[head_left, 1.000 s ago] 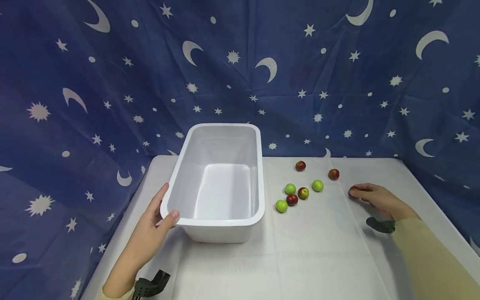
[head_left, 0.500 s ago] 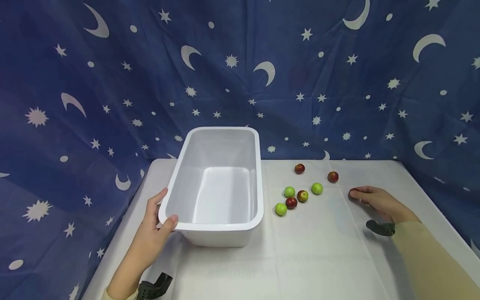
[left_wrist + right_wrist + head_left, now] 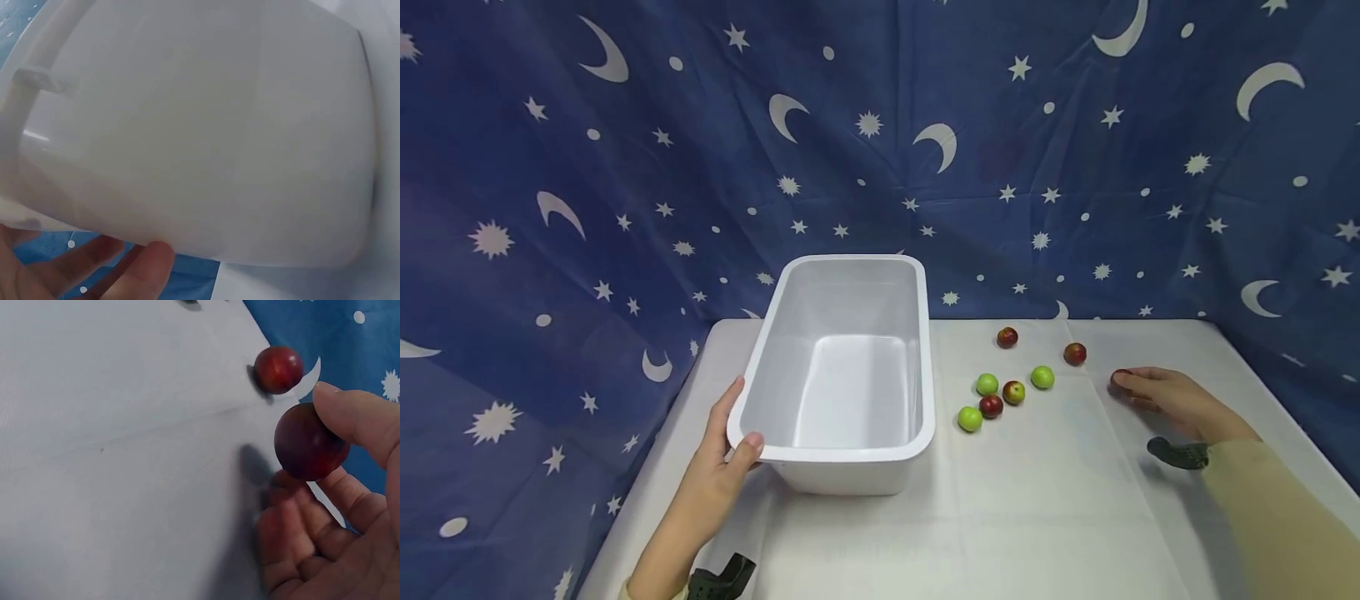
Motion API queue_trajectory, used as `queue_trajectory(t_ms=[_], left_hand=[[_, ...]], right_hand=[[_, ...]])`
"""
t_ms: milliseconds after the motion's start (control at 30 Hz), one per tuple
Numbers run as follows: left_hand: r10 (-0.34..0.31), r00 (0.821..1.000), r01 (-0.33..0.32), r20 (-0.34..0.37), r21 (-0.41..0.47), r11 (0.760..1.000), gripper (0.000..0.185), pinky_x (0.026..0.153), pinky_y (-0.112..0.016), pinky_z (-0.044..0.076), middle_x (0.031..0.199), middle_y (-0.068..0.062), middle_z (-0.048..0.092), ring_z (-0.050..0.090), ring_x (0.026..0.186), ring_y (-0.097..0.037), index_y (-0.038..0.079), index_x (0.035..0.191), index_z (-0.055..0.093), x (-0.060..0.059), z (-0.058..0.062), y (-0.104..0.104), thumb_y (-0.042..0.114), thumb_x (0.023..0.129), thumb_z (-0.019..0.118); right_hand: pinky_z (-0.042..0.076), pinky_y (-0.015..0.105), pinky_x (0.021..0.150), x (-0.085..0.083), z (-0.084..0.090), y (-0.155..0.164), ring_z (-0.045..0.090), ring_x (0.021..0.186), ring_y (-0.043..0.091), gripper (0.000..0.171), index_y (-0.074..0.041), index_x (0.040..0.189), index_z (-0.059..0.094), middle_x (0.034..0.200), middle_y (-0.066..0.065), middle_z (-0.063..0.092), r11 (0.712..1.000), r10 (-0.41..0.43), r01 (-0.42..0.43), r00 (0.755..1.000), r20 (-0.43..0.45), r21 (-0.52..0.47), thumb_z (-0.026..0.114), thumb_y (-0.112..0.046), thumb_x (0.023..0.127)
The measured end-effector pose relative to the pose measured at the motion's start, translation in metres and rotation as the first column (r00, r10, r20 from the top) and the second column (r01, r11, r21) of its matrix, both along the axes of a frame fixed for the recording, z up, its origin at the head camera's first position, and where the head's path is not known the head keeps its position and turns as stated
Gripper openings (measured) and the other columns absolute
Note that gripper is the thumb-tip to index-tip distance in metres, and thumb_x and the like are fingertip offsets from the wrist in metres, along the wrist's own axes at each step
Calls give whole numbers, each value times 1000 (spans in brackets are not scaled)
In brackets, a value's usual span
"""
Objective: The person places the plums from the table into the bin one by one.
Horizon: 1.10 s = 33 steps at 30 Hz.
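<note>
**Two hands at work: one on a fruit, one on a tub**

One small dark-red round fruit [image 3: 310, 442] sits pinched between the thumb and curled fingers of the right hand [image 3: 1172, 400], raised just off the white cloth-covered table [image 3: 1037, 517] at its right side; the wrist view shows the fruit's shadow on the cloth below it. Just beyond it lies a second red round fruit [image 3: 1075, 353], near but not touching.

Further left on the cloth, a loose cluster holds three green round fruits [image 3: 987, 384], [image 3: 1042, 377], [image 3: 969, 418], a dark-red fruit [image 3: 991, 406] and a red-and-yellow fruit [image 3: 1013, 392]; the dark-red one rests against its neighbours. Another red fruit [image 3: 1007, 337] lies alone nearer the backdrop.

Left of the cluster stands a white rectangular plastic tub [image 3: 850, 367], upright and with nothing in it. The left hand [image 3: 722, 458] grips its near left corner, thumb hooked over the rim and fingers along the outer wall; the left wrist view shows the fingers [image 3: 140, 269] beneath the tub's pale underside.

A dark-blue fabric backdrop printed with white moons and stars [image 3: 625, 167] hangs behind and to both sides of the table. Black wrist mounts [image 3: 1180, 454] show at each forearm, and a pale yellow sleeve [image 3: 1277, 517] covers the right arm.
</note>
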State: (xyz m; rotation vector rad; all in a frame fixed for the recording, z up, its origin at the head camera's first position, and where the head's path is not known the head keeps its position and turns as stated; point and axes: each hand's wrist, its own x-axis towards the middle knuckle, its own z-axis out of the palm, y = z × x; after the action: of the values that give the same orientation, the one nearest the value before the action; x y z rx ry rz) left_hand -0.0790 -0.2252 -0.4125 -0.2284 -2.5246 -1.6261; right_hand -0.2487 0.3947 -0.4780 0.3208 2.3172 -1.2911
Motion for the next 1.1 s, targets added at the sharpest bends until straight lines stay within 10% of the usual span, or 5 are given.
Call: queue_trajectory(t_ms=[700,1100], left_hand=[[23,1000,-23,-13,7,1000,67,79,-41,54,150,-19,23,48,116,-43,36,155,13,1,1,5,16,101,48],[27,1000,-26,-9,15,1000,64,78,-41,54,149,-20,24,47,115,-44,35,155,14,3,0,6,20,102,46]], right_hand=[[39,47,96,2,122,-111,47,113,32,70,-4,136,42,126,17,51,973,173,-211,935,-309,-93,62,-52,90],[47,36,75,5,148,-158,51,115,29,66,-12,132,49,125,8,58,960,220,-264,917,-332,-94,71,-50,83]])
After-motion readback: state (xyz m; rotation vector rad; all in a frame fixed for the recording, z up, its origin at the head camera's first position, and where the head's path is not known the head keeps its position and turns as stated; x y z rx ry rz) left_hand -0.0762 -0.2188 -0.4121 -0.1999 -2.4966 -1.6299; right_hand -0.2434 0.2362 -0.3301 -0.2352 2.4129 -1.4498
